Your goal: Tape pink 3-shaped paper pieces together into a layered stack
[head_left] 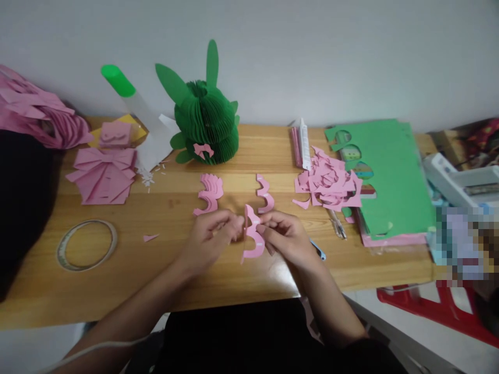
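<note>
Pink paper, cut into a scalloped strip [255,244] with little white patches on its face, stands between our two hands, raised above the near part of the light wooden surface [234,283]. Our right hand [287,240] has its thumb and fingers clamped on the strip's right side; our left hand [212,236] has its fingertips drawn together at the left edge, though we cannot tell whether they grip it. Just beyond our left hand we see a stack of pink scalloped paper pieces [211,189], and beyond our right, a smaller pink scalloped paper pile [265,200]. Behind these sits a green pleated paper figure [208,124] with two long upright ears, wearing a small pink paper bow [203,150]. To our right, a heap of crumpled-looking pink paper scraps [331,182] lies beside a green sheet with cut-out holes [390,176]; to our left rests a pale ring-shaped tape roll [61,250].
</note>
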`<move>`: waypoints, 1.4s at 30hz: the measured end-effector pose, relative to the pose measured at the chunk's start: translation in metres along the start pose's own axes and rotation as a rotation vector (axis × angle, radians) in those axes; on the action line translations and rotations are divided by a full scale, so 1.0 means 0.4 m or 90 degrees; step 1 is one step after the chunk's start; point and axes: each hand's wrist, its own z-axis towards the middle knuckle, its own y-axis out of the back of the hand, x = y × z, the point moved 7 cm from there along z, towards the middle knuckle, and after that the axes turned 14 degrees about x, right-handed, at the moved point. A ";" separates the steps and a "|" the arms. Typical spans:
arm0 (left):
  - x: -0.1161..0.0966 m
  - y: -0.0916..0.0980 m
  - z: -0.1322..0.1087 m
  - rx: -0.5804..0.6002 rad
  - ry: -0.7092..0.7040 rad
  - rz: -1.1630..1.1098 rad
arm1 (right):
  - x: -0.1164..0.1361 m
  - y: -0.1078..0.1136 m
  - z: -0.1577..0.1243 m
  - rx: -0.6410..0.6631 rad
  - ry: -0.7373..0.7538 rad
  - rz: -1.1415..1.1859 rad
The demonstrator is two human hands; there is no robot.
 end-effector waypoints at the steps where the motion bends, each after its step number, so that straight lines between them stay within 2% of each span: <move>1: 0.006 -0.004 0.001 0.002 0.002 -0.034 | -0.001 0.001 0.000 -0.002 0.001 0.003; 10: 0.038 -0.037 0.010 0.017 0.051 -0.049 | -0.023 0.005 0.005 0.012 -0.004 0.026; 15: 0.037 -0.045 0.015 0.065 0.038 -0.102 | -0.023 0.003 0.004 0.016 -0.019 0.015; 22: 0.035 -0.050 0.014 0.085 0.036 -0.096 | -0.020 0.008 0.009 0.013 -0.001 0.050; 27: 0.030 -0.042 0.014 0.056 0.024 -0.107 | -0.027 0.010 0.011 0.016 0.015 0.088; 37: 0.043 -0.027 0.014 0.019 0.009 -0.094 | -0.012 0.009 0.004 0.011 0.012 0.002; 40: 0.052 -0.022 0.012 -0.007 0.044 -0.079 | -0.022 0.029 -0.001 -0.036 -0.019 -0.060; 42: 0.059 -0.014 0.011 -0.018 0.077 -0.090 | -0.022 0.054 -0.005 -0.096 -0.032 -0.111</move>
